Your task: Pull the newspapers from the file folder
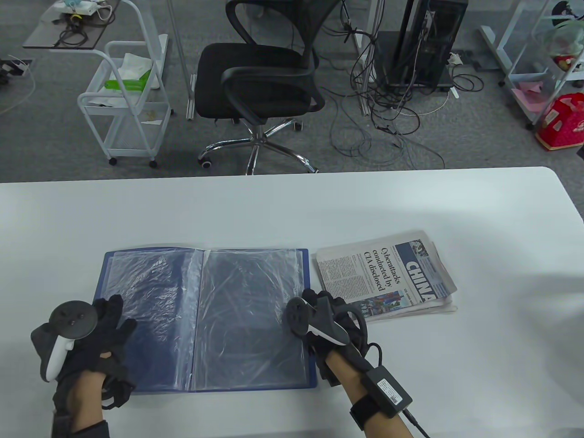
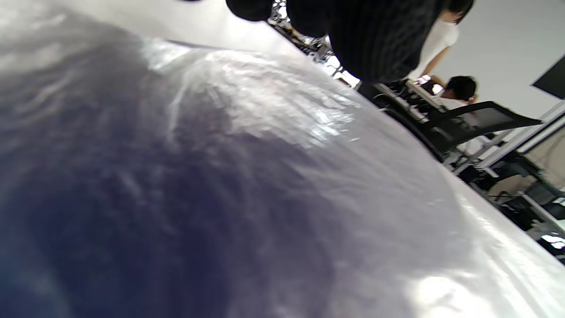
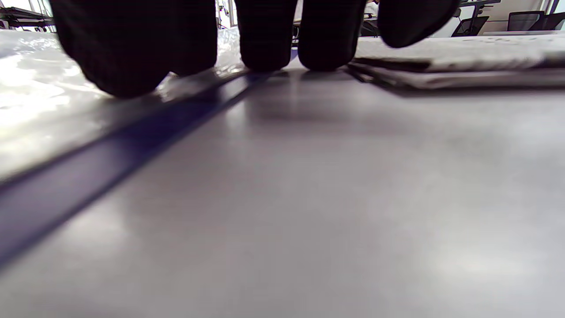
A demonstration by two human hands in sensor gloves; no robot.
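A blue file folder lies open on the white table, its clear plastic sleeves showing; I see no paper inside them. A folded newspaper stack lies on the table just right of the folder. My left hand rests flat on the folder's left page, fingers spread; the left wrist view shows the shiny sleeve close up. My right hand rests at the folder's right edge, between folder and newspaper. In the right wrist view its fingertips touch the folder's blue edge and the table, beside the newspaper.
Beyond the table's far edge stand a black office chair, a white wire cart and tangled cables by a computer tower. Bare table surface lies behind and to the right of the newspaper.
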